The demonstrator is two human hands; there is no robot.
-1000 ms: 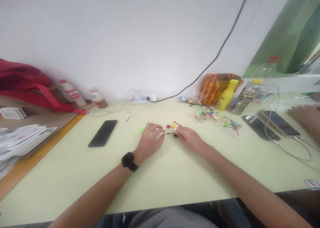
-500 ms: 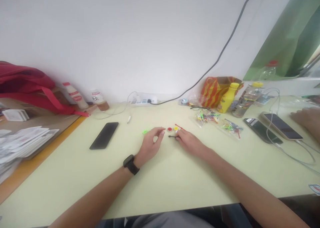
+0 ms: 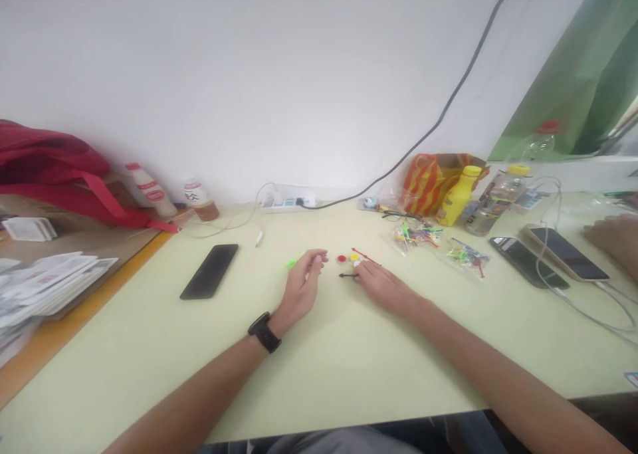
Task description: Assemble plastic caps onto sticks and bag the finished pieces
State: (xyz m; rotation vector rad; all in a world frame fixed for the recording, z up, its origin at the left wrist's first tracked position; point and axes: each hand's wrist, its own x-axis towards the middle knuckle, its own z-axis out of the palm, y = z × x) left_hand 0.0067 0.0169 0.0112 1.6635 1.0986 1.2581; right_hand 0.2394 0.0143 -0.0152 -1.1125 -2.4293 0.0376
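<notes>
My left hand (image 3: 303,278), with a black watch (image 3: 264,332) on the wrist, has its thumb and index finger drawn together. Something tiny shows at the fingertips, too small to name. A bright green piece (image 3: 291,263) lies partly behind that hand. My right hand (image 3: 381,284) has its fingers closed on the end of a thin black arrow-shaped piece (image 3: 346,275), whose tip points left. Between the hands lies a small red round piece (image 3: 341,258). Beside it, close to my right fingertips, are a yellow round piece (image 3: 354,257) and a long red arrow-shaped stick (image 3: 363,254).
A black phone (image 3: 209,272) lies to the left. Plastic bags of small coloured parts (image 3: 416,234), a yellow bottle (image 3: 458,196) and two more phones (image 3: 568,252) with cables are on the right. Another person's hand (image 3: 611,234) rests at the right edge. A power strip (image 3: 286,200) sits by the wall.
The thumb and index finger of my left hand have come closer together. My right hand stays at the black arrow-shaped piece. The whole view has shifted slightly.
</notes>
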